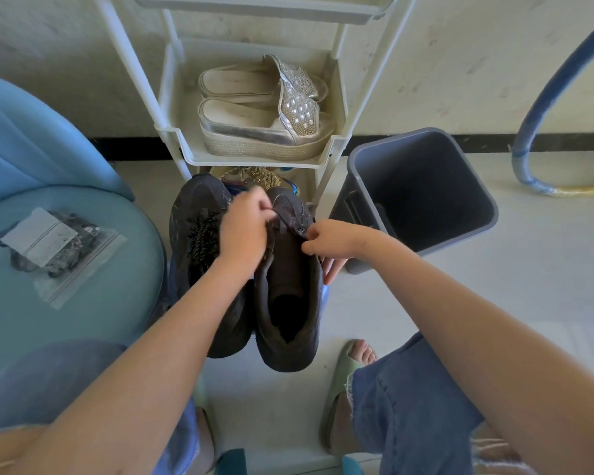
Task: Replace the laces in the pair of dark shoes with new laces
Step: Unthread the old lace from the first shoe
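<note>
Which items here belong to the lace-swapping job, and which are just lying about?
Job:
- unlaced shoe, gripped by left hand and right hand
- laced shoe
- zip bag, probably new laces

Lying about:
- grey bin
- silver sandals
- white rack
- blue hose

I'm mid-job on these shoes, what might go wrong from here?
Both the left hand and right hand pinch the bin-side shoe near its toe; a hard tug may tip it toward the open bin. The bag of laces lies off on the blue seat, so reaching for it likely means letting go.
</note>
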The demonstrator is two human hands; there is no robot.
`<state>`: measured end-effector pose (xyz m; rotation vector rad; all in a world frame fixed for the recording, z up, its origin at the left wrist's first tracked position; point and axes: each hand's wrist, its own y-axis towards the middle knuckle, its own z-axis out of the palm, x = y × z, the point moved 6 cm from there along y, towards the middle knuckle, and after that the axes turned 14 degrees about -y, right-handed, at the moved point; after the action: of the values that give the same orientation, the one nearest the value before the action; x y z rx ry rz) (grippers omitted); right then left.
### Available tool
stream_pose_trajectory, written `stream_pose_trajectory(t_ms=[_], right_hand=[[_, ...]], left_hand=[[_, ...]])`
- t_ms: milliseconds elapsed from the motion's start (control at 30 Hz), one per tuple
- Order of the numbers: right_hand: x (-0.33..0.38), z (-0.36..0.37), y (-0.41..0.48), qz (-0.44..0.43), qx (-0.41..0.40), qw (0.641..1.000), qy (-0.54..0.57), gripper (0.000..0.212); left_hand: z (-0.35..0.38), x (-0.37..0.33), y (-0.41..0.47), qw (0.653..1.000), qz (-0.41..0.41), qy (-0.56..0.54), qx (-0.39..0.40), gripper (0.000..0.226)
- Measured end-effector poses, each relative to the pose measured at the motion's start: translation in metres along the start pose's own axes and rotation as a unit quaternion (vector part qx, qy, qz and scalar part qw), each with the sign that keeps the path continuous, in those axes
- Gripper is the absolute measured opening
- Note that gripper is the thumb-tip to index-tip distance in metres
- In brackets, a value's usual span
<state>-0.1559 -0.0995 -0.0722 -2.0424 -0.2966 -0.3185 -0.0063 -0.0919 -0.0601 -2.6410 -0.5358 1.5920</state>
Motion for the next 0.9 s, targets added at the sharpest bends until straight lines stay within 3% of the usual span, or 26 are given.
stream_pose_trajectory(t_ms=[33,67,100,133,167,200,233,300,367,467,533,567,600,633,667,700,733,800,833,900], right_hand=[[-0.001,0.0,-0.002,-0.004,0.012,1.0,0.015,0.029],[-0.002,-0.001,-0.003,-0.011,0.023,0.999,0.028,0.026],[-0.001,-0.002,-0.005,-0.019,0.029,0.999,0.039,0.022],[0.001,-0.002,-0.006,-0.023,0.03,0.998,0.041,0.018],[0.002,-0.002,-0.006,-0.025,0.024,0.999,0.035,0.018],[0.005,-0.001,-0.004,-0.023,0.016,0.999,0.022,0.022],[0.007,0.0,-0.002,-0.02,0.007,1.0,0.008,0.027],[0.01,0.001,0.001,-0.016,-0.003,1.0,-0.012,0.034],[0.011,0.0,0.001,-0.017,-0.012,1.0,-0.019,0.035],[0.013,-0.002,-0.001,-0.021,-0.032,0.999,-0.025,0.034],[0.013,-0.002,-0.002,-0.024,-0.046,0.998,-0.041,0.034],[0.013,-0.003,-0.003,-0.027,-0.053,0.997,-0.052,0.034],[0.013,-0.005,-0.004,-0.031,-0.056,0.996,-0.06,0.034],[0.012,-0.006,-0.005,-0.033,-0.054,0.996,-0.06,0.033],[0.01,-0.006,-0.006,-0.034,-0.049,0.997,-0.053,0.032],[0.01,-0.006,-0.006,-0.033,-0.047,0.997,-0.049,0.032],[0.01,-0.006,-0.006,-0.032,-0.05,0.997,-0.051,0.032],[0.01,-0.006,-0.006,-0.026,-0.051,0.996,-0.064,0.034],[0.01,-0.005,-0.005,-0.024,-0.047,0.997,-0.061,0.034],[0.012,-0.004,-0.005,-0.025,-0.042,0.997,-0.054,0.034]], left_hand=[[-0.008,0.012,0.003,0.981,-0.098,-0.163,-0.045,0.011],[-0.01,0.02,0.002,0.933,-0.188,-0.299,-0.071,0.016],[-0.009,0.024,-0.002,0.906,-0.233,-0.345,-0.073,0.019],[-0.006,0.021,0.0,0.925,-0.224,-0.301,-0.058,0.015],[-0.005,0.011,0.003,0.97,-0.155,-0.185,-0.025,0.011],[-0.001,-0.003,0.002,0.998,-0.051,-0.044,0.019,0.022],[0.007,-0.012,-0.001,0.995,0.033,0.071,0.061,0.032],[0.017,-0.016,-0.003,0.97,0.092,0.182,0.129,0.029],[0.018,-0.014,-0.001,0.963,0.088,0.204,0.152,0.026],[0.015,-0.014,-0.001,0.964,0.109,0.213,0.116,0.027],[0.004,-0.014,0.0,0.991,0.08,0.106,0.026,0.023],[-0.008,-0.009,0.001,0.999,0.004,-0.041,-0.036,0.022],[-0.019,-0.001,0.004,0.962,-0.094,-0.234,-0.106,0.021],[-0.027,0.009,0.005,0.88,-0.173,-0.406,-0.177,0.022],[-0.033,0.016,0.004,0.809,-0.22,-0.497,-0.225,0.023],[-0.039,0.017,0.005,0.796,-0.228,-0.51,-0.235,0.024],[-0.043,0.011,0.011,0.839,-0.195,-0.461,-0.214,0.022],[-0.039,-0.016,0.014,0.978,-0.037,-0.18,-0.095,0.016],[-0.025,-0.03,0.009,0.998,0.059,-0.023,-0.022,0.016],[0.007,-0.033,-0.002,0.968,0.143,0.176,0.111,0.015]])
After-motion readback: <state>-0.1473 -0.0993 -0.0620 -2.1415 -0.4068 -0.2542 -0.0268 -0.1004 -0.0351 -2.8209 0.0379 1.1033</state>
